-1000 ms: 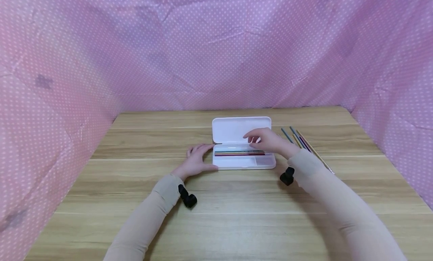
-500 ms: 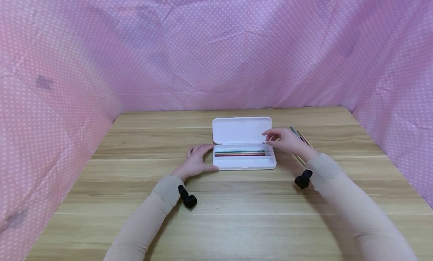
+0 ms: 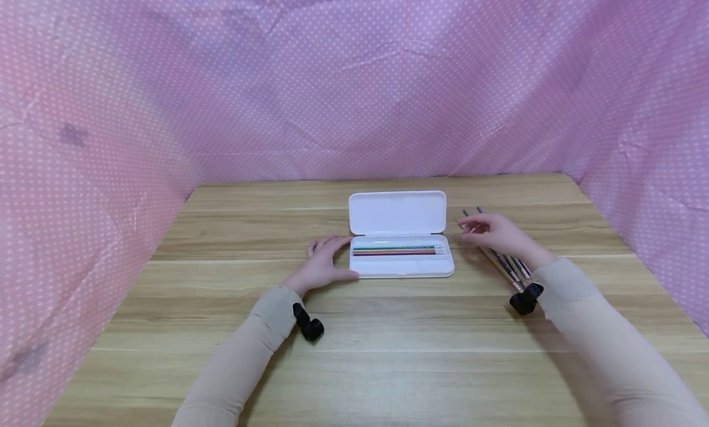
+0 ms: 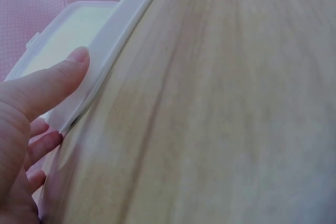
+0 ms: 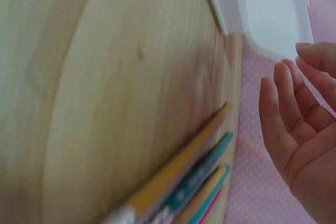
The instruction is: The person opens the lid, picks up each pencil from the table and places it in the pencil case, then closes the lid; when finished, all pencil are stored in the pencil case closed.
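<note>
A white pencil case (image 3: 388,269) lies on the table with its lid (image 3: 397,213) raised at the back. Inside, green, yellowish and red pencils (image 3: 393,251) lie side by side in the rear section. My left hand (image 3: 317,269) holds the case's left end between thumb and fingers; in the left wrist view the thumb (image 4: 58,85) lies along its white side wall. To the right of the case, my right hand (image 3: 501,237) hovers over several loose pencils (image 3: 503,270), partly covering them. The right wrist view shows this hand (image 5: 310,124) with nothing in it, apart from the pencils (image 5: 181,182).
The wooden table (image 3: 354,365) stretches around the case on all sides. Pink dotted cloth (image 3: 354,95) hangs behind it and along both sides. A small black camera (image 3: 312,328) sits at the left wrist, another camera (image 3: 523,301) at the right.
My right hand has moved right, from above the open case to over the loose pencils. The left hand stays at the case's left end, and the pencils inside lie still.
</note>
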`<state>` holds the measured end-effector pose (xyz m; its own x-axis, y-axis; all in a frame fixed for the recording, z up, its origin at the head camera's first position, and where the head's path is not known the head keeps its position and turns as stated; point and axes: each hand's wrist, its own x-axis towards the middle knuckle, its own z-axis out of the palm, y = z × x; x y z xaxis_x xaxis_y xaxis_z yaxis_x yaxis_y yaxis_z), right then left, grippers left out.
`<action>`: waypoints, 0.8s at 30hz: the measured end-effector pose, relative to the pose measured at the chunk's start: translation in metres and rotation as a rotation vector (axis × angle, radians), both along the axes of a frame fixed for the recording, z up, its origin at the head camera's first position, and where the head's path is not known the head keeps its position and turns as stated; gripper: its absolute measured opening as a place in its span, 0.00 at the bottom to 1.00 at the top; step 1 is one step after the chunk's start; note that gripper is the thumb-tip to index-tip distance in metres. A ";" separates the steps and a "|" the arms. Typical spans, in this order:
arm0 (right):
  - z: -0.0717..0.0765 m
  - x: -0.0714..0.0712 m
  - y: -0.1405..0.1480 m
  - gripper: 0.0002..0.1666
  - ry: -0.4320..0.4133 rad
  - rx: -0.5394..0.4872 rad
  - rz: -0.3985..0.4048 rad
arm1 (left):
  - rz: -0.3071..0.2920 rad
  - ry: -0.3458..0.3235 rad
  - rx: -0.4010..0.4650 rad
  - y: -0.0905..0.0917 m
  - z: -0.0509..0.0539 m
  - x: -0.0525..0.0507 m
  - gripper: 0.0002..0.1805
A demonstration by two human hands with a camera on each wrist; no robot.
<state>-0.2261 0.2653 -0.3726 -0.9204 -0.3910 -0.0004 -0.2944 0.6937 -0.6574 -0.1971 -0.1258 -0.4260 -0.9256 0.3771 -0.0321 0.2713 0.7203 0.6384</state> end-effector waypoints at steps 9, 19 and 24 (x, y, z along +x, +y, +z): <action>0.002 0.003 0.027 0.22 -0.023 -0.025 -0.046 | -0.009 0.002 -0.010 -0.001 0.001 0.000 0.49; -0.004 -0.003 0.057 0.24 0.019 0.055 -0.107 | -0.011 -0.001 -0.003 -0.002 0.002 0.001 0.49; -0.008 -0.005 0.069 0.23 0.027 0.044 -0.111 | -0.010 -0.003 -0.007 -0.002 0.003 0.001 0.48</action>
